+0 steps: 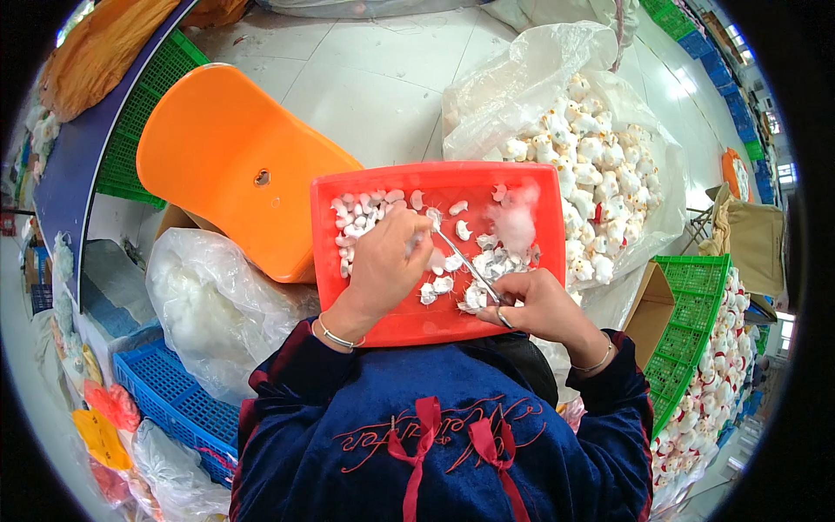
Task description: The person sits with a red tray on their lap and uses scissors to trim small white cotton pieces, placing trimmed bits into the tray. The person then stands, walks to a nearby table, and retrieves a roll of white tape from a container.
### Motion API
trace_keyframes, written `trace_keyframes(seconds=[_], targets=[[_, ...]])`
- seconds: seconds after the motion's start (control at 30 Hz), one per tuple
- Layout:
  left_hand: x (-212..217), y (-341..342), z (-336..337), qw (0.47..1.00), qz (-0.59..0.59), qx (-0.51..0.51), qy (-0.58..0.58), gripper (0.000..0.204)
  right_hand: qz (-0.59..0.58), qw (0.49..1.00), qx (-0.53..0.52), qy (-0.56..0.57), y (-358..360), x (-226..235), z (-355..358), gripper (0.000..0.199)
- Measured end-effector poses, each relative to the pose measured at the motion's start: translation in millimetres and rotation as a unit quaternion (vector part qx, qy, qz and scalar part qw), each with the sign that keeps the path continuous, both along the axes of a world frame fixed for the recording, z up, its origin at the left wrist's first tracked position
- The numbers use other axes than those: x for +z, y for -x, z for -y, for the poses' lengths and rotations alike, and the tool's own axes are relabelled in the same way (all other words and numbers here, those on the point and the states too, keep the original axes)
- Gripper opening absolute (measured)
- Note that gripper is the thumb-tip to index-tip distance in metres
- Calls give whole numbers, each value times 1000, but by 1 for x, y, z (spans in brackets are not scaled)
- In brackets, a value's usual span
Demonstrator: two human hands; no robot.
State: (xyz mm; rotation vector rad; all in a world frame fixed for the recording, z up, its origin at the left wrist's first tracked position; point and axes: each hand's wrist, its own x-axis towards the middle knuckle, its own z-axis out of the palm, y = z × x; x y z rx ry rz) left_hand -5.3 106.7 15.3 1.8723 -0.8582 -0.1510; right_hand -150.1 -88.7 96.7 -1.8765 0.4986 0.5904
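Note:
Over the red tray [348, 326] in my lap, my left hand [390, 265] pinches a small white fabric piece [433, 216] between thumb and fingers. My right hand [541, 304] is closed round the handles of slim metal forceps [468, 264], whose tip reaches the piece at my left fingertips. Stuffed white curved pieces [352, 217] lie at the tray's left side. Flat, unstuffed white pieces [504, 261] are heaped on the right, near my right hand. Behind them sits a tuft of white stuffing [515, 222]. My left fingers partly hide the held piece.
An orange chair [226, 157] stands left of the tray, with a clear bag of stuffing [200, 304] beside it. Beyond the tray's right side, a big plastic bag holds white plush toys [600, 174]. Green crates [696, 313] stand at right, a blue crate [165, 374] at left.

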Motion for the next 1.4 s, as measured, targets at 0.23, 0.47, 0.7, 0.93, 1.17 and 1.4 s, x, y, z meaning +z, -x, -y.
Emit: trace_keyframes(seconds=[0.23, 0.47, 0.7, 0.93, 1.17, 1.4], targets=[[13, -2, -6, 988, -135, -79, -10, 31, 4, 1000, -14, -20, 12, -20, 16, 29], [9, -4, 1, 995, -34, -94, -4, 16, -14, 998, -7, -59, 8, -9, 16, 27], [5, -37, -27, 981, -188, -36, -38, 7, -36, 998, 43, -18, 22, -3, 43, 23], [3, -28, -19, 944, -283, -168, 21, 36, -37, 998, 16, -43, 17, 8, 47, 20], [11, -15, 3, 898, -422, -127, -7, 25, -28, 998, 41, -32, 13, 8, 43, 20], [26, -6, 5, 828, -551, -41, 90, 17, 41, 997, 55, 18, 11, 0, 36, 29]])
